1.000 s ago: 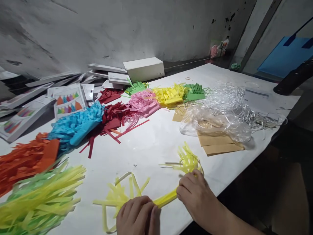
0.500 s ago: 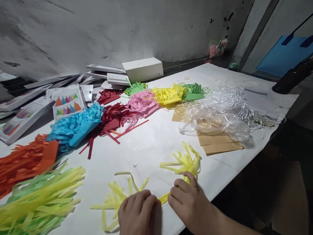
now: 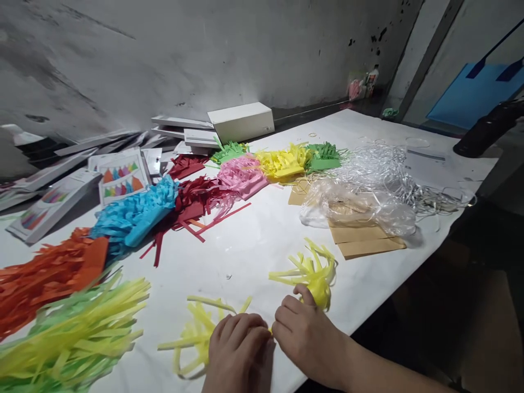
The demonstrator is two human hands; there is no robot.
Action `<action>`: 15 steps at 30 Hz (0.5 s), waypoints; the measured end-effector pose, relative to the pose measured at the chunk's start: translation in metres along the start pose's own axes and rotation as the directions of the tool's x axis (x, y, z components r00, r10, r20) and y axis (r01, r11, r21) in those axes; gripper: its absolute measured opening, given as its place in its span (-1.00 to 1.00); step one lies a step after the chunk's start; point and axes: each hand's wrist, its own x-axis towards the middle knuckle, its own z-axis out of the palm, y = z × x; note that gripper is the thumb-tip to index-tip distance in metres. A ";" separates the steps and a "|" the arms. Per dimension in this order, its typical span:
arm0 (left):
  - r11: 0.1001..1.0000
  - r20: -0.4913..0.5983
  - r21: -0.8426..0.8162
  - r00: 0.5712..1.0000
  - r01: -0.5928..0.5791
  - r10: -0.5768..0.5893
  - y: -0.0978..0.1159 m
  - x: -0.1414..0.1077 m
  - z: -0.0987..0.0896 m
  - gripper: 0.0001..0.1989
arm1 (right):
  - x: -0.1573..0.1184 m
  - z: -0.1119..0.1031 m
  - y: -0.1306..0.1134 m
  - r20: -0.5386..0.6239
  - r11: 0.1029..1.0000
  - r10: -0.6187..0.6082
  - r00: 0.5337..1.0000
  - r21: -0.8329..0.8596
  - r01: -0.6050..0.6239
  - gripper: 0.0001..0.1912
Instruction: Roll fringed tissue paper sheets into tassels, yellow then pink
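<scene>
Near the front edge of the white-covered worktop (image 3: 262, 256), pinching the middle of a yellow paper tassel (image 3: 318, 289) in the left hand (image 3: 239, 344) and the right hand (image 3: 305, 333). Pressing the left fingers together and curving them over one half, hiding the tips. Curling the right fingers around the other half, crooking one finger beside the fringe. Holding the hands just beside each other, showing only a speck of yellow between. Fanning both fringed ends out past the knuckles, over the worktop. Working between yellow and green strips (image 3: 77, 333) on the left and a clear plastic bag (image 3: 356, 204) on the right, facing an orange bundle (image 3: 53, 278), a blue bundle (image 3: 135, 215) and a pink bundle (image 3: 243, 177) beyond.
</scene>
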 end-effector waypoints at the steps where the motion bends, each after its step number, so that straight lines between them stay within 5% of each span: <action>1: 1.000 -0.006 -0.009 1.000 0.026 -0.026 0.001 -0.002 0.001 -0.77 | -0.002 0.001 0.002 0.002 1.000 0.003 1.000 -0.006 -0.003 -0.81; 8: 0.991 0.054 0.076 0.992 0.112 -0.116 0.003 -0.007 -0.005 -0.92 | -0.020 -0.008 0.025 -0.003 0.993 0.104 0.995 -0.062 -0.104 -0.82; 15: 0.969 0.142 0.211 0.977 0.128 -0.160 0.005 0.003 -0.007 -0.93 | -0.012 -0.009 0.024 -0.018 0.967 0.237 0.971 -0.089 -0.238 -0.85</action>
